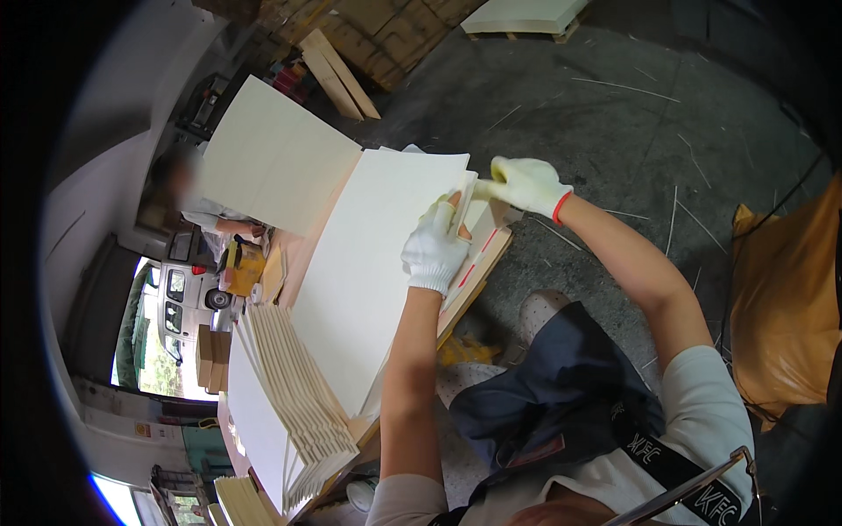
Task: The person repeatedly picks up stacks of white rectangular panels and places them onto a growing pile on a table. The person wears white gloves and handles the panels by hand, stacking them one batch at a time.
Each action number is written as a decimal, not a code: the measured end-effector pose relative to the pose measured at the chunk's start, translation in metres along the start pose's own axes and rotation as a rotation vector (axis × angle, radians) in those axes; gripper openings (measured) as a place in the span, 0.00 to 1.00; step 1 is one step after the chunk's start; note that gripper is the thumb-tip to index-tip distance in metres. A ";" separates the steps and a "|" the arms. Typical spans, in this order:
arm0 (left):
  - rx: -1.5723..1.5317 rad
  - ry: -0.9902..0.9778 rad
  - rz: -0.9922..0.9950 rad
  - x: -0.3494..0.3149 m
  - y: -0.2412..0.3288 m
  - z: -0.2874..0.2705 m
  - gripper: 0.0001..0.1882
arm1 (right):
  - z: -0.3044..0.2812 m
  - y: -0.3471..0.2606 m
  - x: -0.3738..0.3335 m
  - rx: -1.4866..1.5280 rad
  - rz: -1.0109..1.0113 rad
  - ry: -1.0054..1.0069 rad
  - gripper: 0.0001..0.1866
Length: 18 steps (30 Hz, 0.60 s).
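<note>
A large white sheet (386, 228) lies on top of a stack on the work table. My left hand (436, 245), in a white knit glove with bare fingertips, rests on the sheet near its right edge, thumb and index finger apart. Just right of that edge is my right hand (531, 187), in a white glove with a red cuff. Its fingers are bent in toward the corner of the stack and slightly blurred; what they hold, if anything, is not visible. Red marks (478, 257) run along the stack's side.
Several folded white panels (294, 403) stand fanned at the near left. A tall pale board (276, 158) leans up at the far left, beside another person (219, 219) and a yellow box (243, 267). Thin strips litter the floor (605, 131); an orange sack (785, 307) stands right.
</note>
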<state>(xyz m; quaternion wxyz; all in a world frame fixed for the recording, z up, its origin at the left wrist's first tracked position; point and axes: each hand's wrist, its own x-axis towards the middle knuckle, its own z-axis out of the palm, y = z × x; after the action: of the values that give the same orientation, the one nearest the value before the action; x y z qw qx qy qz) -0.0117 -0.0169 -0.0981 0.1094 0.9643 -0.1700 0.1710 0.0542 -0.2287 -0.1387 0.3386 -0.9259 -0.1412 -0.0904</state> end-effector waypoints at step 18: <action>-0.076 -0.057 -0.142 0.029 -0.016 0.019 0.20 | -0.003 -0.014 0.017 0.108 -0.294 0.014 0.19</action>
<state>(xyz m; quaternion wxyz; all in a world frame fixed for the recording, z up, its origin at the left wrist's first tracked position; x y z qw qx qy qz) 0.0254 -0.0163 -0.1070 0.1526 0.9736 -0.1107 0.1288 0.0657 -0.2171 -0.1234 0.3719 -0.8751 -0.2775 -0.1376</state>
